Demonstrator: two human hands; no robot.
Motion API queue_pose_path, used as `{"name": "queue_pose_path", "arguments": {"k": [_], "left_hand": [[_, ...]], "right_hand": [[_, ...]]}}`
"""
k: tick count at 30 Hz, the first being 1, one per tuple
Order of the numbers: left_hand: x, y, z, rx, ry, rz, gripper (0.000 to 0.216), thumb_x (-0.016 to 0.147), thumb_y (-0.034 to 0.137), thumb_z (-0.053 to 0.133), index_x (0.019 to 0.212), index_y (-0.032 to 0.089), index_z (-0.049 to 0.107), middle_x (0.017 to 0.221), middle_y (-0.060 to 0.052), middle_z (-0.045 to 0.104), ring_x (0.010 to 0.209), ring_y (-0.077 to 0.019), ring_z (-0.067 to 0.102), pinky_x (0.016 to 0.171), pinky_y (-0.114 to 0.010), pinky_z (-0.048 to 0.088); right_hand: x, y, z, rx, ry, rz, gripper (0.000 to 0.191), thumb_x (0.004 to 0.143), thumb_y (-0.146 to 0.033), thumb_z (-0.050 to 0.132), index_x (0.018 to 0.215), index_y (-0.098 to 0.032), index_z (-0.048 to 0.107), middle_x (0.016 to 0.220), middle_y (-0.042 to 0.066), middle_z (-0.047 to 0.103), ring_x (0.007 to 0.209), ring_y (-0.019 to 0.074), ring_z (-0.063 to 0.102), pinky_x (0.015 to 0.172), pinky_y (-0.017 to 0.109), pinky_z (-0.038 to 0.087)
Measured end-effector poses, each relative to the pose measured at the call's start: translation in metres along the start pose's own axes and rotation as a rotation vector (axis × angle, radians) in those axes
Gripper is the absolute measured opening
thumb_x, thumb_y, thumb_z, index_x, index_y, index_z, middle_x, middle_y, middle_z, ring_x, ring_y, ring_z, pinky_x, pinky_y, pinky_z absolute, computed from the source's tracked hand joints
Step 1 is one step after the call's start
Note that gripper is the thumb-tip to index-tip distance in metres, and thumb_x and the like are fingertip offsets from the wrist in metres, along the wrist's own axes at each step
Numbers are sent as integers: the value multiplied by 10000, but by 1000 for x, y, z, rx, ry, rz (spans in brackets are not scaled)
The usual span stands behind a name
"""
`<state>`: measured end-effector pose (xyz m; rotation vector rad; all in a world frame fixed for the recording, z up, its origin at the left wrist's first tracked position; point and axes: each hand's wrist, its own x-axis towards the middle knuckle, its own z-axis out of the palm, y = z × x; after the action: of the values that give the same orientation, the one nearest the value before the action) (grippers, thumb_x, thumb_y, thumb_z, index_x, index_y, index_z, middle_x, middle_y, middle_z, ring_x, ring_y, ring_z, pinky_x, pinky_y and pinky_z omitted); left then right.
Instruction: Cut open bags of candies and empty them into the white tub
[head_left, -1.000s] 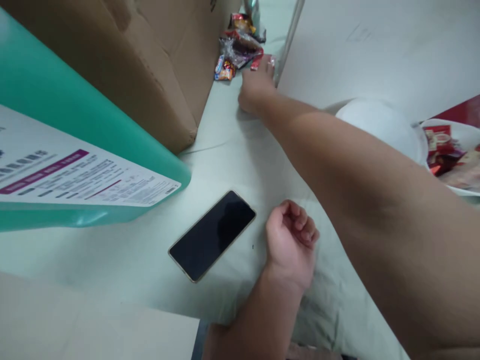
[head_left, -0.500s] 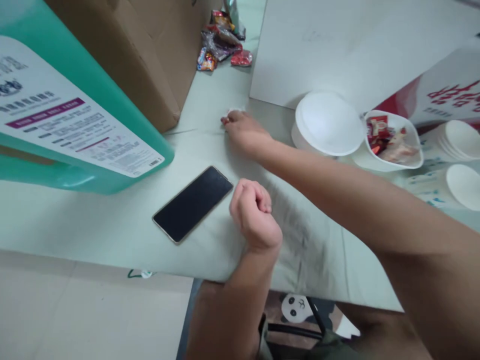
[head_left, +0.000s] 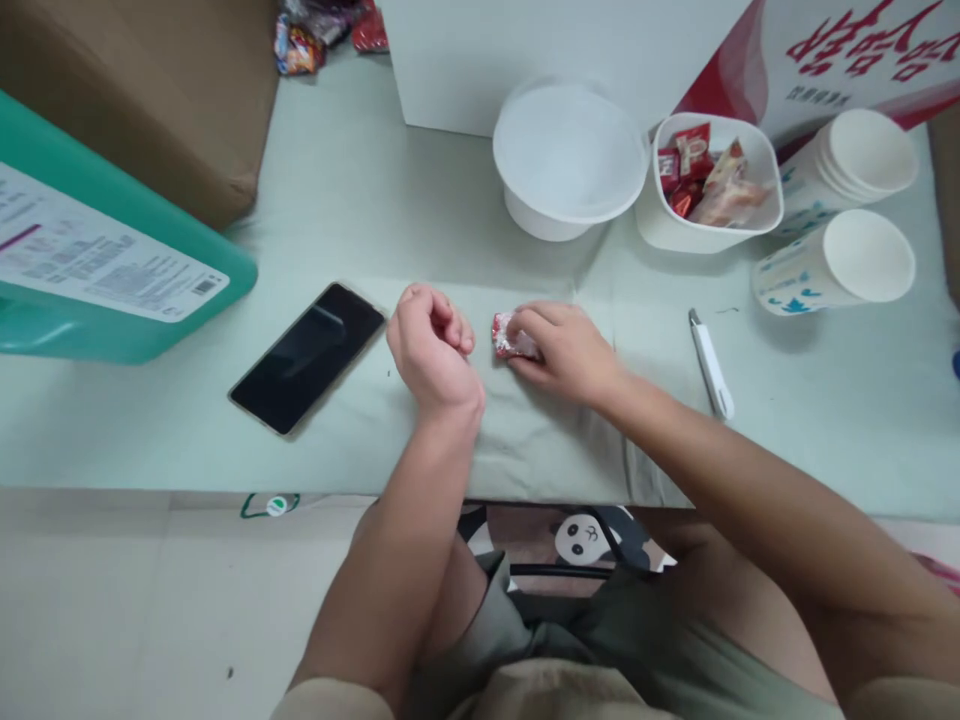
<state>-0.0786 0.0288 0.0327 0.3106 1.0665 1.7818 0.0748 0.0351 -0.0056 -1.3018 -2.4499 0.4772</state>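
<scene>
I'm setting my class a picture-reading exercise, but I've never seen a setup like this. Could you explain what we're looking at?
There is no machine here, just a person's two bare hands, seen by one camera worn on that person's head, looking forward and down. The right hand holds a small red-and-white packet in its fingers, just above or on the cloth-covered table. The left hand is loosely curled, with nothing visible in it. Left of the hands are a smartphone and a green plastic jug. Farther back stand a round white bowl and a white tub of wrapped snacks. Toward the right are paper cups and a white utility knife.
</scene>
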Motion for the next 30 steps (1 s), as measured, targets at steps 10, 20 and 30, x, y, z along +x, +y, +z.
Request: {"name": "queue_pose_path", "arguments": {"k": [10, 20, 30], "left_hand": [[-37, -49, 0, 634, -980, -178, 530, 729, 340, 830, 1195, 199, 621, 1252, -93, 678, 1032, -173, 688, 897, -283, 578], [-42, -69, 13, 448, -742, -380, 454, 762, 305, 816, 1145, 207, 593, 997, -28, 739, 889, -148, 725, 851, -284, 597], [-42, -61, 22, 323, -626, -617, 561, 786, 220, 691, 1319, 299, 534, 1319, -39, 630, 1078, -198, 733, 978, -404, 611]], "right_hand": [[-114, 5, -20, 25, 566, 106, 480, 853, -232, 701, 1287, -264, 499, 1170, 88, 708, 1003, 255, 699, 847, 401, 567], [-145, 49, -58, -152, 505, 396, 322, 874, -346, 673, 1172, -233, 623, 1214, 147, 661, 1173, 326, 638, 1034, 545, 515], [-159, 71, -57, -63, 328, 809, 428, 770, -254, 642, 1192, -198, 685, 1033, 105, 708, 744, 206, 617, 790, 439, 560]]}}
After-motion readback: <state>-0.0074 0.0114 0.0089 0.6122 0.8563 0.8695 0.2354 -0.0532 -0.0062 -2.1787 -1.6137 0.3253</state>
